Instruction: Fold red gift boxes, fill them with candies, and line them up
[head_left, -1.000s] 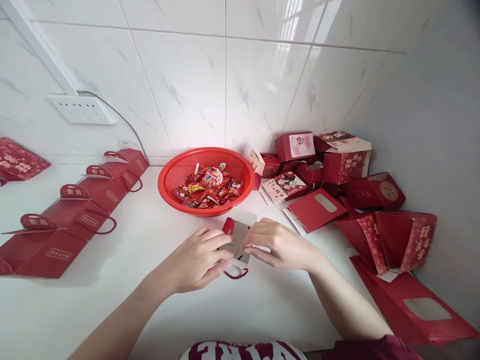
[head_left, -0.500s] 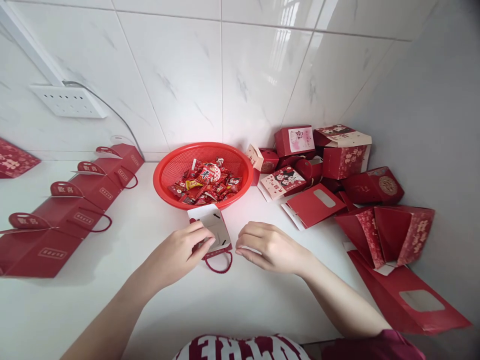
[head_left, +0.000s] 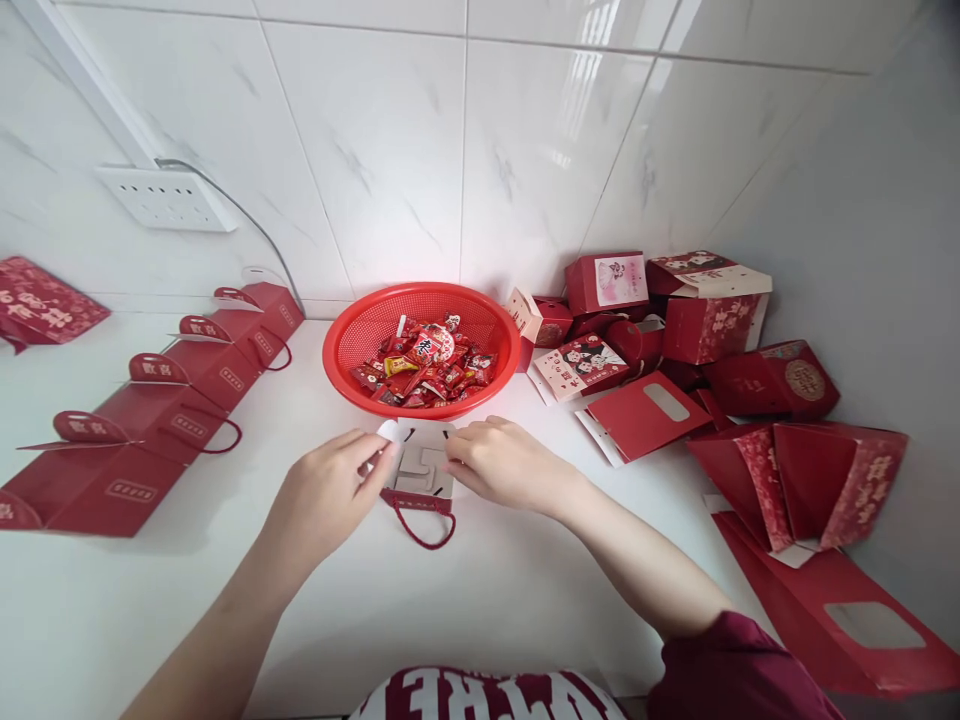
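Observation:
A small open red box [head_left: 421,470] with a pale inside lies on the white table in front of the basket, its dark red cord handle [head_left: 426,535] looped toward me. My left hand [head_left: 341,485] pinches a rounded white flap at the box's left side. At the right side, my right hand [head_left: 504,465] has its fingers curled against the box's edge; what they hold, if anything, is hidden. Just behind the box stands a red plastic basket [head_left: 346,372] with wrapped candies [head_left: 431,362] inside.
On the left, several red boxes [head_left: 150,430] with rounded top flaps stand in a slanting row. Many red and patterned boxes [head_left: 705,320] are heaped on the right. A socket panel [head_left: 166,198] with a cable is on the tiled wall.
The box has turned slightly. My left hand has moved left and now grips a flap. My right hand has come in to the box's right edge. The view has shifted a little.

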